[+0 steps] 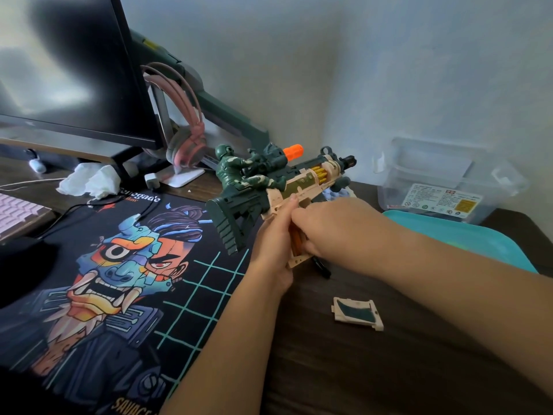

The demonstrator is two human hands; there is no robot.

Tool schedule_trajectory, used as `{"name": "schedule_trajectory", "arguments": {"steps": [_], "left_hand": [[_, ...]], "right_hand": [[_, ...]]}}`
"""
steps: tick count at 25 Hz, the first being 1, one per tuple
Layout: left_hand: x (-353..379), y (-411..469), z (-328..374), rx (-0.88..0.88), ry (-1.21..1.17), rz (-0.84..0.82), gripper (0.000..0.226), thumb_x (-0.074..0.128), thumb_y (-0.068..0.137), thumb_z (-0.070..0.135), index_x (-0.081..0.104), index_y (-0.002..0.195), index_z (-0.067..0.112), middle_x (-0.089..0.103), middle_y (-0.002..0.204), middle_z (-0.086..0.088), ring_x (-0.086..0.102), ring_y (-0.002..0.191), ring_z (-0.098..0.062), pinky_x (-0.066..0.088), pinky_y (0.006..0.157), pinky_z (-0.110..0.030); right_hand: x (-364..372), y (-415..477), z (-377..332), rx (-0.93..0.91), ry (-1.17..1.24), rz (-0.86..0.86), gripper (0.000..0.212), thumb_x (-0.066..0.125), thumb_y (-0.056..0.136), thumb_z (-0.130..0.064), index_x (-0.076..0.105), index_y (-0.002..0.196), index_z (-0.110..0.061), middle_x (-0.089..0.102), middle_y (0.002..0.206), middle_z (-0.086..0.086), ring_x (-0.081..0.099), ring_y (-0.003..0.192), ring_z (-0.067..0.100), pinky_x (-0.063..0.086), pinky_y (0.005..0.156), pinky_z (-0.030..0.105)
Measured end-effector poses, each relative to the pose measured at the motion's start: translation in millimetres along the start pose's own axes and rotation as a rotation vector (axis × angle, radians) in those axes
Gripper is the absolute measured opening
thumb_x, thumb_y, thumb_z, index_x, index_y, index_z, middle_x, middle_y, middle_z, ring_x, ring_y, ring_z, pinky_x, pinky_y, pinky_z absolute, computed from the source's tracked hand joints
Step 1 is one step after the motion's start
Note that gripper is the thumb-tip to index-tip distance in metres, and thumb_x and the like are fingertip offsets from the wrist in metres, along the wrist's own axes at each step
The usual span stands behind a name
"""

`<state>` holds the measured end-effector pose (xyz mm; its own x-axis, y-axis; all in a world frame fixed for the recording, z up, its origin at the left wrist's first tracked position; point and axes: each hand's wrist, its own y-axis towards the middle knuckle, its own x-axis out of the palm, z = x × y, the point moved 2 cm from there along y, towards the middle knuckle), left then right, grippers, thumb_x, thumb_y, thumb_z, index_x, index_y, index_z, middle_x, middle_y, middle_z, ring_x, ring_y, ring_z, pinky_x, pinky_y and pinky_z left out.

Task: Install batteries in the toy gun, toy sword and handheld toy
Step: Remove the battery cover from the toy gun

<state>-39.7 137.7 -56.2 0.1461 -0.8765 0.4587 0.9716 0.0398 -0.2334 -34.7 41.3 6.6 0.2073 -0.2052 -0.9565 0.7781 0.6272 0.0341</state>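
1. desk mat (185,283), top edge: white word, partly covered by a cable, reads "...enegade"; smaller line under it too blurred to read.
2. desk mat, bottom edge: yellow capitals "savage", cut off by the frame.
3. white label (443,202) on clear plastic box (449,172): fine print and round symbols, too small to read.

We see pale walls (389,55) meeting in a corner behind our dark wooden desk (359,369), a black monitor (74,70) at its far-left edge.

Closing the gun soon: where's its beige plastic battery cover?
Head view: the cover lies on the dark wooden desk, right of the printed mat.
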Motion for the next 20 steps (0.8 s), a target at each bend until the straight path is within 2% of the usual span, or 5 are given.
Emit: {"name": "schedule_trajectory", "arguments": {"steps": [6,12,15,17,20], "left_hand": [[-1,6,5,-0.020,-0.064,0.052,0.037,0.062,0.093,0.041,0.070,0.111,0.010,0.075,0.090,-0.011,0.071,0.081,-0.026,0.055,0.069,-0.034],[3,4,10,0.005,-0.095,0.061,0.026,0.058,0.096,0.039,0.068,0.093,0.015,0.070,0.070,-0.006,0.064,0.054,-0.016,0.052,0.056,-0.029],[3,1,10,0.006,-0.074,0.090,0.026,0.060,0.095,0.037,0.071,0.098,0.014,0.072,0.080,-0.008,0.066,0.059,-0.015,0.055,0.058,-0.030],[4,-2,7,0.013,-0.043,0.111,0.023,0.060,0.095,0.037,0.071,0.094,0.017,0.071,0.083,-0.007,0.066,0.065,-0.018,0.057,0.062,-0.033],[7,-5,4,0.065,0.006,0.117,0.027,0.058,0.096,0.041,0.067,0.095,0.016,0.069,0.078,-0.007,0.060,0.056,-0.019,0.049,0.055,-0.031]], "right_hand": [[11,-34,-18,-0.150,-0.024,0.342,0.033,0.031,0.089,-0.008,0.063,0.099,-0.007,0.063,0.079,0.009,0.061,0.056,0.022,0.046,0.042,0.032],[46,-39,-24,0.022,0.137,0.669,0.035,0.041,0.094,-0.019,0.067,0.112,-0.005,0.068,0.084,0.008,0.064,0.066,0.018,0.055,0.055,0.028],[47,-39,-32,0.232,0.531,0.768,0.030,0.044,0.097,-0.024,0.063,0.115,-0.010,0.070,0.096,0.001,0.064,0.080,0.003,0.050,0.071,0.011],[44,-40,-38,0.477,0.973,0.727,0.023,0.045,0.099,-0.027,0.060,0.115,-0.019,0.067,0.088,-0.007,0.059,0.070,-0.004,0.046,0.062,0.006],[48,-40,-48,0.785,1.592,0.527,0.018,0.045,0.099,-0.032,0.059,0.107,-0.026,0.061,0.069,0.000,0.056,0.050,0.006,0.046,0.043,0.020]]}}
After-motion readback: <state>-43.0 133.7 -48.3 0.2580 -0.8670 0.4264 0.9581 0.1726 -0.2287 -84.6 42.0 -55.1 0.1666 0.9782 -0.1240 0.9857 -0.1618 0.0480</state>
